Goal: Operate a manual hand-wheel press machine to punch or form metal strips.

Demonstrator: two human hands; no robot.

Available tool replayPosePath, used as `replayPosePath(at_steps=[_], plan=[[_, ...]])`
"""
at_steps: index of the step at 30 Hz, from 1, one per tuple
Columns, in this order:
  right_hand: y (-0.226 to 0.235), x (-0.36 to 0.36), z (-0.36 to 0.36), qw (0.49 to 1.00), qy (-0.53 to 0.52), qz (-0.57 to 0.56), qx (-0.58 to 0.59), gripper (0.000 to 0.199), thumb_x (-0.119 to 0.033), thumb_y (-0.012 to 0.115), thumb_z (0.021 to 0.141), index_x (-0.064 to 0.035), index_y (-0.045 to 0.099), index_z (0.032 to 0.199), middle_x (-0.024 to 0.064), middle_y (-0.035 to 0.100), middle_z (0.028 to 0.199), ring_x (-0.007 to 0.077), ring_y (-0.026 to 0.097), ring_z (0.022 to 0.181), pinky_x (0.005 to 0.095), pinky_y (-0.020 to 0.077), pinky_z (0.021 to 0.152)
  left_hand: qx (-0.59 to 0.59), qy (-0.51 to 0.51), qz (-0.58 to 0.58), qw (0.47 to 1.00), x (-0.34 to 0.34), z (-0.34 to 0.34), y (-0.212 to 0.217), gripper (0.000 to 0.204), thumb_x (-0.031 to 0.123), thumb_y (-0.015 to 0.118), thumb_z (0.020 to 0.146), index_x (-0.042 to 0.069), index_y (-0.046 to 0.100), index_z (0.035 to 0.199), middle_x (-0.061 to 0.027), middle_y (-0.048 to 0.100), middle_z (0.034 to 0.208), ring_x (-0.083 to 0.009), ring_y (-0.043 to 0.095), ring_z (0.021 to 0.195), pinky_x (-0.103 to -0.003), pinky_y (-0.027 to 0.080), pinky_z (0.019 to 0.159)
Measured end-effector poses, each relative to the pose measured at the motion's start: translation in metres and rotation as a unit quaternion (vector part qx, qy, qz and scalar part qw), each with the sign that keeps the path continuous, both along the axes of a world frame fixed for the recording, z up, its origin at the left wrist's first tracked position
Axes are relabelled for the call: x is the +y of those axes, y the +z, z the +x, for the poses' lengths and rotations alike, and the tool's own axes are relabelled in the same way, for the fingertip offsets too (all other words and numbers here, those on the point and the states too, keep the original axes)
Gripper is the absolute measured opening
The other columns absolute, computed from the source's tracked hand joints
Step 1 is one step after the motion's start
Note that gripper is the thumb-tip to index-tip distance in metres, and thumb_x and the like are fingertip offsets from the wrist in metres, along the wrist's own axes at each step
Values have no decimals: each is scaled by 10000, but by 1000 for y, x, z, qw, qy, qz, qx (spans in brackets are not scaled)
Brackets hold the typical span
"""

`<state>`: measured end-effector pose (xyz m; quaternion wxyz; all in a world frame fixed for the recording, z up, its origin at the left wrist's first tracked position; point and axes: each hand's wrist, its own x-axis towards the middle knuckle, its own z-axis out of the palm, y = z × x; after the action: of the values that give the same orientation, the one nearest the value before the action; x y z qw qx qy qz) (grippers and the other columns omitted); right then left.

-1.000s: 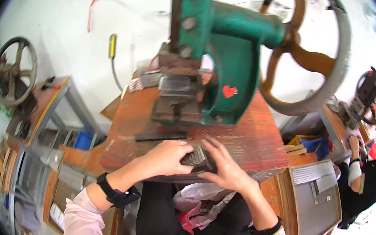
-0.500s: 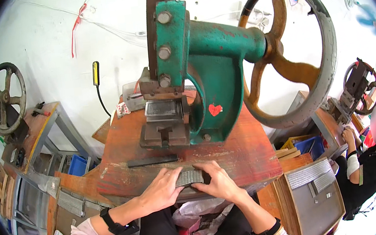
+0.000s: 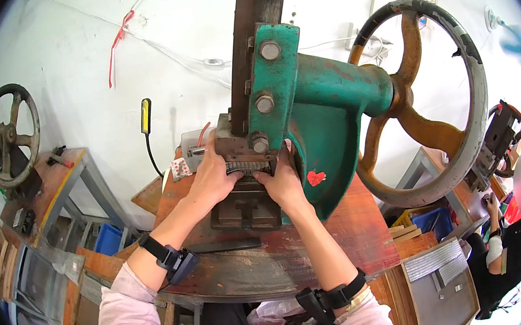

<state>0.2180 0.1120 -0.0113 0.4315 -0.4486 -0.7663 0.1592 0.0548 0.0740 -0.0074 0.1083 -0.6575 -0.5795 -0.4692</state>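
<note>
My left hand (image 3: pixel 210 176) and my right hand (image 3: pixel 283 184) reach into the green hand press (image 3: pixel 313 118). Between their thumbs and fingers is a block of ridged grey metal strips (image 3: pixel 248 166), held from both sides just under the press head. Its lower part and the surface beneath it are partly covered by my thumbs. In front of my hands sits the dark steel base (image 3: pixel 246 209) of the press. A flat black bar (image 3: pixel 228 246) lies on the worn red-brown table (image 3: pixel 328 251), nearer to me.
A large handwheel (image 3: pixel 476 106) sticks out at the press's right. Trays of metal strips (image 3: pixel 435 261) flank the table. Another handwheel press (image 3: pixel 10 136) stands at far left. At far right, a person in black (image 3: pixel 518 255) sits near a third press (image 3: pixel 497 148). A yellow lamp (image 3: pixel 146 116) stands behind.
Both hands have moved forward and up from the table's front edge, carrying the metal strips into the press under its head. The whole view has also shifted slightly.
</note>
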Motion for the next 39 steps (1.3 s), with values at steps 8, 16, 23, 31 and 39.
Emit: replayPosePath(at_steps=[8, 16, 23, 31, 39], plan=[[-17, 1, 12, 990, 67, -110, 53, 988, -164, 756, 690, 79, 119, 1406, 299, 298, 1400, 387, 279, 1330, 384, 216, 1109, 15, 15, -130, 991, -52, -44, -51, 539, 226, 672, 794, -64, 449, 1190, -279, 550, 1082, -424, 530, 1010, -457, 440, 851], [-64, -78, 44, 979, 99, -28, 177, 761, -166, 690, 786, 71, 257, 1366, 286, 375, 1343, 387, 368, 1274, 415, 323, 1045, 136, -137, -101, 976, -136, -21, -73, 317, 165, 696, 767, 62, 619, 1057, -132, 596, 1102, -304, 545, 1022, -423, 410, 852], [-107, -103, 78, 1000, 20, 5, 1, 488, -143, 659, 809, 71, 457, 1197, 293, 464, 1197, 449, 433, 1138, 468, 373, 975, 71, -22, 32, 997, -71, -20, -9, 332, 149, 720, 747, 72, 656, 1063, -122, 559, 902, -304, 552, 857, -373, 440, 745], [-108, -104, 77, 999, 42, 8, 30, 334, -129, 655, 797, 41, 568, 1071, 274, 544, 1078, 436, 465, 1099, 476, 392, 944, 148, 113, -184, 965, -33, -16, -2, 510, 449, 611, 826, 87, 581, 1183, -190, 506, 1235, -381, 418, 1160, -504, 338, 938], [-29, -109, 128, 984, 60, 159, -51, 296, -54, 658, 777, -2, 585, 1060, 210, 529, 1107, 377, 475, 1113, 454, 402, 947, 107, 107, -257, 954, -28, -4, 1, 553, 506, 570, 835, 138, 563, 1248, -186, 382, 1393, -433, 258, 1287, -573, 209, 1026]])
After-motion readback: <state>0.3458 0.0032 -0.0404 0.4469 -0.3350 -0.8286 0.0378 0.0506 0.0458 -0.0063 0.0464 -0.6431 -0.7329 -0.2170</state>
